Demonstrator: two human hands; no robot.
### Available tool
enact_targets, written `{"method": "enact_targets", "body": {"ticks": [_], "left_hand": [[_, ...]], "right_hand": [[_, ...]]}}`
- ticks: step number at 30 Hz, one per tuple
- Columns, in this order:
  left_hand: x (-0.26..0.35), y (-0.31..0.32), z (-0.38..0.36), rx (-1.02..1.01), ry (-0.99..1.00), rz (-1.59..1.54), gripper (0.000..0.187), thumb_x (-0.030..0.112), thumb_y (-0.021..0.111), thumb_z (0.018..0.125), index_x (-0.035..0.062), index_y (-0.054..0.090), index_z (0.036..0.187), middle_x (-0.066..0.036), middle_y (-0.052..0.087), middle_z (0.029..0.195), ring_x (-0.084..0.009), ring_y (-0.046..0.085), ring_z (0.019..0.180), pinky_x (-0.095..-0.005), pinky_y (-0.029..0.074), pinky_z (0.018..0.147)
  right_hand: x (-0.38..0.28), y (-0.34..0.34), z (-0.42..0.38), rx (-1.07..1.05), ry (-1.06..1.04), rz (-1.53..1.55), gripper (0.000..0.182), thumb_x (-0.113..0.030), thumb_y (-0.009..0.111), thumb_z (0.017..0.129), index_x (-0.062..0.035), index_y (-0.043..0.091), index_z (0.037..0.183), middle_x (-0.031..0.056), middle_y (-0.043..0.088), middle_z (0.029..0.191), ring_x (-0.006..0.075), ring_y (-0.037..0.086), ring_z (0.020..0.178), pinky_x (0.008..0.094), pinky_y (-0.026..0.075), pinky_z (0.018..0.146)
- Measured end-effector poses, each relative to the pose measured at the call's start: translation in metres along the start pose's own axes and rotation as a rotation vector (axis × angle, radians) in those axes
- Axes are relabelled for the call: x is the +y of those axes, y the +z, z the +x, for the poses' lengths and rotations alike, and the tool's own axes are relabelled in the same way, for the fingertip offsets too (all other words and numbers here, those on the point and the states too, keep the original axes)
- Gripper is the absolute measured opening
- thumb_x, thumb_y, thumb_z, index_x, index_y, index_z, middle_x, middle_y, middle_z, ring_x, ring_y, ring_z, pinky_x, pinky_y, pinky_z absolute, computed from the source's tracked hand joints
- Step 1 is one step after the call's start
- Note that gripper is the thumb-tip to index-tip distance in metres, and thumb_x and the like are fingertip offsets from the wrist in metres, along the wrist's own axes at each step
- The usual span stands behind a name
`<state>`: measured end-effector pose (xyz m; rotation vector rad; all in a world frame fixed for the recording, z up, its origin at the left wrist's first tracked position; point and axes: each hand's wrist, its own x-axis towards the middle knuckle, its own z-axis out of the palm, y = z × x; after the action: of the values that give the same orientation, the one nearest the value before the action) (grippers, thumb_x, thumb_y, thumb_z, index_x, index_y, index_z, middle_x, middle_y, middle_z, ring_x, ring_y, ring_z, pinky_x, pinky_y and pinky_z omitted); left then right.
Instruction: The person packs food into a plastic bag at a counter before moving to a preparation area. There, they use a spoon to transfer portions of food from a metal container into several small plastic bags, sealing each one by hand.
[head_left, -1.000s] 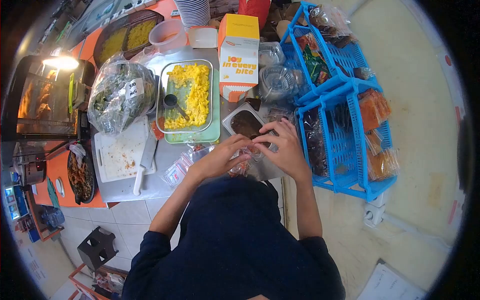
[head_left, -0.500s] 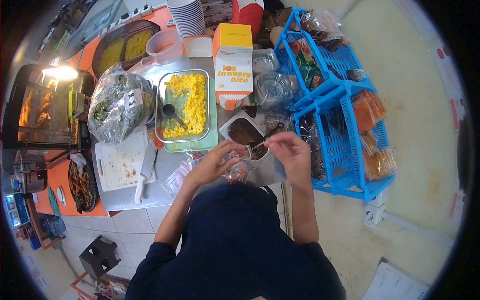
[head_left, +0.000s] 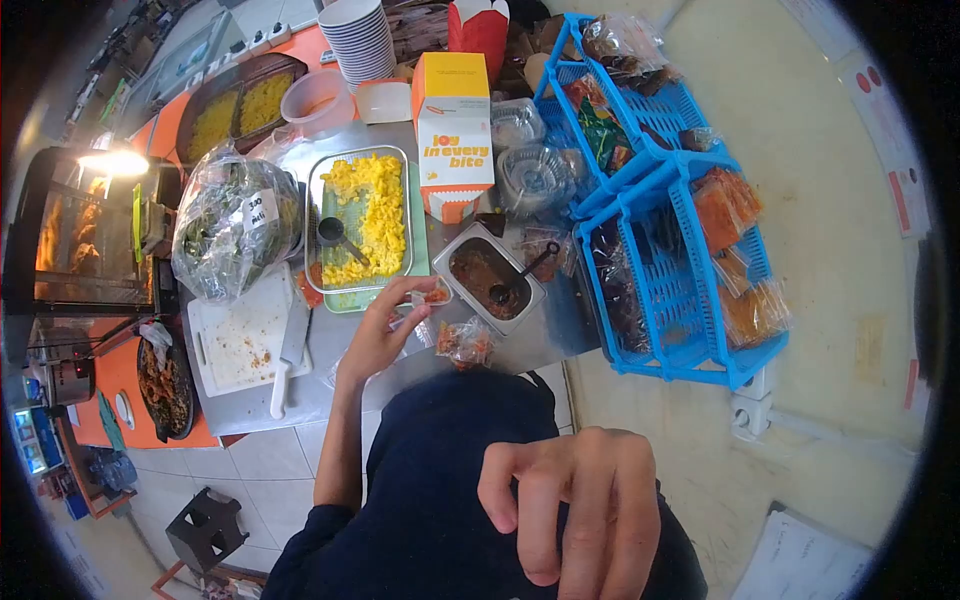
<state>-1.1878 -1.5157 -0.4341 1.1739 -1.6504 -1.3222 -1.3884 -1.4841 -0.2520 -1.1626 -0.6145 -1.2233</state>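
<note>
My left hand (head_left: 375, 340) is closed on a small clear cup (head_left: 435, 293) with reddish food in it, left of the metal container. My right hand (head_left: 575, 505) is raised close to the camera, its fingers loosely bent and apart, with nothing visible in them. A metal container (head_left: 452, 245) holds dark brown sauce. A black spoon (head_left: 527, 268) rests in it, its handle over the right rim. Just below the cup lies a clear bag of reddish food (head_left: 465, 343).
A tray of yellow food (head_left: 385, 215), a bag of greens (head_left: 235, 220) and a cutting board with a knife (head_left: 283, 372) are to the left. Behind the sauce stands a printed box (head_left: 454, 130). Blue baskets (head_left: 650, 200) with packets stand to the right.
My right hand has let go of the spoon and moved down and back towards the camera. The spoon now rests in the sauce. My left hand has moved slightly left with the cup.
</note>
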Motion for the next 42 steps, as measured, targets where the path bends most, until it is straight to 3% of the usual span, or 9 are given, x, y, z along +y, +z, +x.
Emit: {"method": "enact_targets", "body": {"ticks": [4,6,16,21,26,31,33,39,42], "left_hand": [[-0.005,0.0,-0.001,0.008,-0.002,-0.06,0.034,0.012,0.064,0.101,0.0046,0.062,0.133,-0.009,0.062,0.129,-0.0213,0.059,0.122,-0.0366,0.046,0.104],[-0.001,0.001,-0.001,0.003,-0.003,-0.057,0.033,0.012,0.064,0.101,0.0043,0.062,0.133,-0.01,0.062,0.128,-0.0212,0.059,0.122,-0.0366,0.047,0.104],[0.004,0.003,0.006,-0.042,0.031,-0.125,0.035,0.011,0.059,0.104,0.0012,0.057,0.137,-0.011,0.061,0.129,-0.0196,0.06,0.12,-0.0362,0.051,0.103],[0.012,0.002,0.003,-0.025,-0.063,-0.312,0.04,0.01,0.054,0.106,0.0,0.05,0.145,-0.011,0.062,0.129,-0.0178,0.059,0.122,-0.0365,0.05,0.105],[0.012,0.006,-0.002,0.005,-0.019,-0.404,0.041,0.013,0.048,0.109,-0.0005,0.049,0.148,-0.012,0.066,0.13,-0.0177,0.059,0.122,-0.0337,0.043,0.109],[0.013,0.017,-0.006,0.09,-0.023,-0.061,0.039,0.016,0.04,0.112,-0.0027,0.056,0.142,-0.014,0.06,0.143,-0.0179,0.057,0.126,-0.0323,0.041,0.109],[0.008,0.023,-0.005,0.071,-0.012,-0.02,0.038,0.016,0.041,0.111,-0.0025,0.06,0.138,-0.015,0.063,0.137,-0.0187,0.06,0.12,-0.0326,0.044,0.106],[0.01,0.048,0.006,0.07,0.141,0.115,0.027,0.005,0.051,0.104,-0.0013,0.071,0.121,-0.012,0.07,0.104,-0.0198,0.065,0.093,-0.0309,0.052,0.084],[0.007,0.057,0.012,0.062,0.087,0.058,0.021,-0.002,0.059,0.098,-0.0022,0.074,0.112,-0.012,0.069,0.096,-0.0197,0.064,0.086,-0.0301,0.052,0.078]], "right_hand": [[-0.011,0.019,-0.006,0.236,0.102,0.019,0.006,-0.01,0.079,0.089,-0.0128,0.075,0.092,0.0047,0.079,0.096,0.0181,0.065,0.095,0.0368,0.039,0.094],[-0.003,0.018,-0.002,0.232,0.093,0.1,0.017,-0.02,0.073,0.093,-0.0109,0.079,0.079,0.0035,0.078,0.082,0.0146,0.058,0.083,0.0344,0.031,0.081],[0.006,0.009,-0.005,0.138,-0.017,0.068,0.014,-0.016,0.079,0.089,-0.0112,0.076,0.076,0.0046,0.079,0.082,0.0144,0.06,0.082,0.0336,0.029,0.08],[-0.003,-0.02,-0.042,0.353,0.097,-0.173,0.032,-0.005,0.088,0.075,-0.0105,0.066,0.098,0.0071,0.077,0.1,0.0205,0.064,0.09,0.0363,0.042,0.082],[-0.027,-0.046,-0.106,0.623,0.403,-0.625,0.031,-0.003,0.085,0.079,-0.0067,0.064,0.102,0.009,0.073,0.098,0.0211,0.066,0.091,0.0357,0.049,0.087],[-0.058,-0.045,-0.193,0.521,1.413,-0.956,0.04,-0.025,0.078,0.09,-0.0055,0.064,0.122,0.0143,0.071,0.109,0.0273,0.065,0.101,0.0392,0.049,0.094],[-0.07,-0.03,-0.236,0.377,1.562,-1.095,0.05,-0.036,0.073,0.095,-0.0064,0.061,0.133,0.0176,0.068,0.12,0.0304,0.065,0.104,0.0394,0.05,0.094],[-0.09,-0.013,-0.247,0.656,1.783,-0.78,0.047,-0.038,0.067,0.099,-0.011,0.06,0.137,0.0154,0.063,0.132,0.0254,0.066,0.112,0.0379,0.052,0.094],[-0.067,-0.017,-0.224,0.735,1.398,-1.105,0.04,-0.03,0.071,0.096,-0.0103,0.064,0.13,0.0096,0.069,0.116,0.0211,0.067,0.105,0.0347,0.053,0.09]]}}
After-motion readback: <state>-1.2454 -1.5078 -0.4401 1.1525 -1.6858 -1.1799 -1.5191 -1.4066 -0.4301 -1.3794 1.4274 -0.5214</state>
